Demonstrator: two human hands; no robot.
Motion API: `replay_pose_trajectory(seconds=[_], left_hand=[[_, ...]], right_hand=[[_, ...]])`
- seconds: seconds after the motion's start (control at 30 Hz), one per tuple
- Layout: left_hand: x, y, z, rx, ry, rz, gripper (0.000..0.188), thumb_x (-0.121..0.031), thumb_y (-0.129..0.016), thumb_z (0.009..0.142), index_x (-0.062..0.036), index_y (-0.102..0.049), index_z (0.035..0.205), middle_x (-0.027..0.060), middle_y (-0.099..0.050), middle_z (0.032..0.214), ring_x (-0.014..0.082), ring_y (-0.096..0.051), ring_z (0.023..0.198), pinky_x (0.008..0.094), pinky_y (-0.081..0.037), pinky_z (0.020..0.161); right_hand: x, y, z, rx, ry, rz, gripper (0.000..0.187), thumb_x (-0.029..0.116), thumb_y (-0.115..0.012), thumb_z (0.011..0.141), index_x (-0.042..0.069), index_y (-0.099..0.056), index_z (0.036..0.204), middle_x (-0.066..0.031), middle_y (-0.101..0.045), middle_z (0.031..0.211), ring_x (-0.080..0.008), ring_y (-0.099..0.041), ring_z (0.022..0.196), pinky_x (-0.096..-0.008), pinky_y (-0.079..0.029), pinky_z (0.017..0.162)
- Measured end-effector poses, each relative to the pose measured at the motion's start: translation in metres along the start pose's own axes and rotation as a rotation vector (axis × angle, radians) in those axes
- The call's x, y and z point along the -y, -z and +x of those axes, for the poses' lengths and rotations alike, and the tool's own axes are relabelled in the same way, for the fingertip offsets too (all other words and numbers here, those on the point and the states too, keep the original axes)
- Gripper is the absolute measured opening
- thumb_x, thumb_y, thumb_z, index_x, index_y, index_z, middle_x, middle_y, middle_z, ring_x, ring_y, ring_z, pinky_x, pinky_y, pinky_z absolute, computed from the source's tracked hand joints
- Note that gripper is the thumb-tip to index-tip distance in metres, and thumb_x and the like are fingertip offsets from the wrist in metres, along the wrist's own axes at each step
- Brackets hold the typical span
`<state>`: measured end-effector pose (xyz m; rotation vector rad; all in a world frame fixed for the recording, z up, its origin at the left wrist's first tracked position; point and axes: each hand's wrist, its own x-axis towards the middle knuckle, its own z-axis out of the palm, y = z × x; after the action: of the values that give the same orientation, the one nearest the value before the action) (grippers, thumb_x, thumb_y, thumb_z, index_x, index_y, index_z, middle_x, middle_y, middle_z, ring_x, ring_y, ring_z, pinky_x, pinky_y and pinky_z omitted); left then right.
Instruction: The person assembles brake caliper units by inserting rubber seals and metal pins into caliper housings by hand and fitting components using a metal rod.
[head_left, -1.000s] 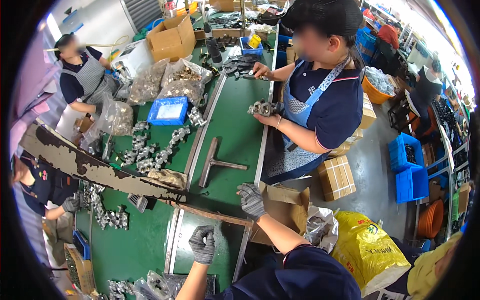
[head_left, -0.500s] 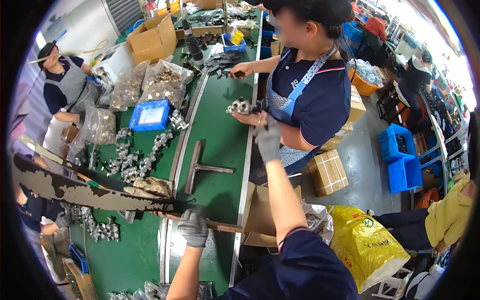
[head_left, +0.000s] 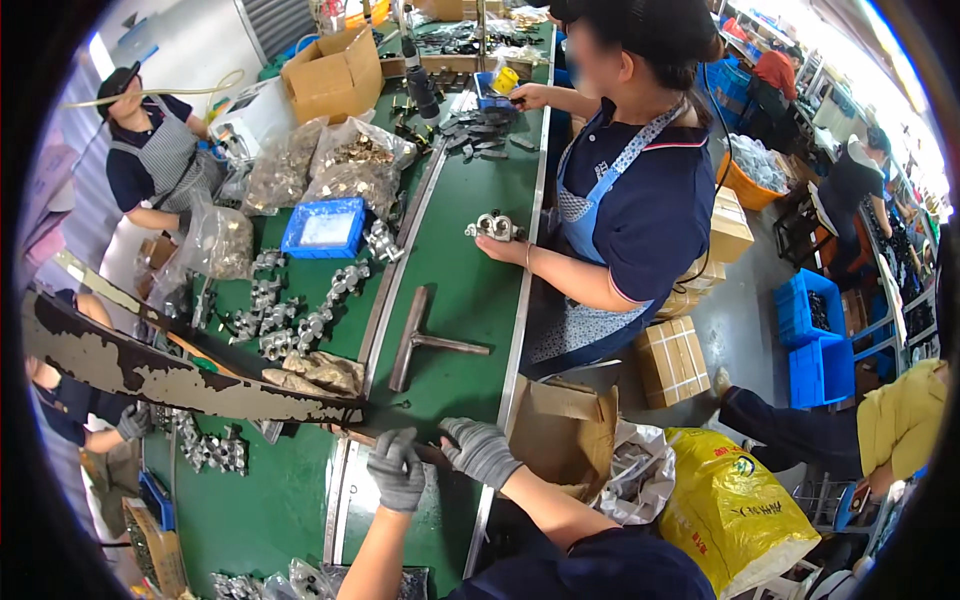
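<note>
crossbar (head_left: 430, 454) of brown colour is running across the green surface (head_left: 475, 300), and the gloved left hand (head_left: 397, 472) is showing curled fingers just beside it; whether this hand is pinching something, i cannot tell. the gloved right hand (head_left: 480, 453) is resting with fingers pressed together and bent, their tips touching, or nearly touching, the same bar; if some small thing is hiding under them, i cannot tell. in my judgement, both hands are being occupied with some handling at this bar, and such work is calling for steady fingertips there.

about the counting: one crossbar is lying at the fingertips; one t-shaped metal tool (head_left: 411, 340) is lying just beyond both hands; one open carton (head_left: 560, 432) is standing just right of the right hand; one yellow sack (head_left: 740, 505) is standing farther right; two blue crates (head_left: 806, 378) are standing well apart on that side. beyond the left hand, one blue tray (head_left: 322, 250) is sitting near silver castings (head_left: 275, 312), which are lying too tangled for counting.
</note>
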<state>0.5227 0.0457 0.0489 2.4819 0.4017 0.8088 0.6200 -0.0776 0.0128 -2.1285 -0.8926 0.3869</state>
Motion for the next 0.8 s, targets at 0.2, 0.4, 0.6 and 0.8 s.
replay_pose_trajectory(seconds=[0.2,0.4,0.6,0.8], left_hand=[[0.0,0.009,-0.012,0.052,-0.074,-0.002,0.03,0.007,-0.049,0.068,-0.0059,-0.064,0.089,0.0123,-0.062,0.092,0.0329,-0.058,0.086,0.0417,-0.047,0.077],[0.019,-0.015,-0.002,0.036,-0.107,0.044,0.022,-0.005,-0.054,0.066,-0.0066,-0.061,0.088,0.0122,-0.06,0.093,0.033,-0.057,0.088,0.0468,-0.043,0.083],[0.01,-0.006,-0.007,0.014,-0.149,0.019,0.018,-0.004,-0.053,0.071,-0.0074,-0.062,0.086,0.012,-0.061,0.091,0.034,-0.056,0.088,0.0474,-0.042,0.085],[-0.005,0.041,-0.045,0.036,-0.068,0.019,0.024,0.006,-0.052,0.068,-0.0075,-0.062,0.084,0.0112,-0.061,0.092,0.0316,-0.057,0.089,0.0422,-0.045,0.084]], right_hand=[[0.001,-0.003,0.003,0.135,0.102,-0.157,0.024,0.028,-0.05,0.087,0.007,-0.06,0.095,-0.014,-0.063,0.081,-0.0325,-0.062,0.076,-0.0448,-0.05,0.068],[0.005,-0.002,0.002,0.228,0.051,-0.16,0.029,0.029,-0.048,0.088,0.005,-0.06,0.099,-0.0154,-0.064,0.086,-0.0332,-0.062,0.079,-0.0451,-0.049,0.071],[0.002,-0.009,0.0,0.106,0.146,-0.15,0.024,0.027,-0.048,0.088,0.006,-0.059,0.091,-0.0147,-0.063,0.08,-0.0323,-0.062,0.078,-0.044,-0.05,0.069],[0.014,0.001,-0.009,-0.09,0.123,-0.268,0.021,0.024,-0.051,0.085,0.008,-0.061,0.095,-0.0131,-0.062,0.088,-0.0301,-0.061,0.077,-0.0426,-0.048,0.069]])
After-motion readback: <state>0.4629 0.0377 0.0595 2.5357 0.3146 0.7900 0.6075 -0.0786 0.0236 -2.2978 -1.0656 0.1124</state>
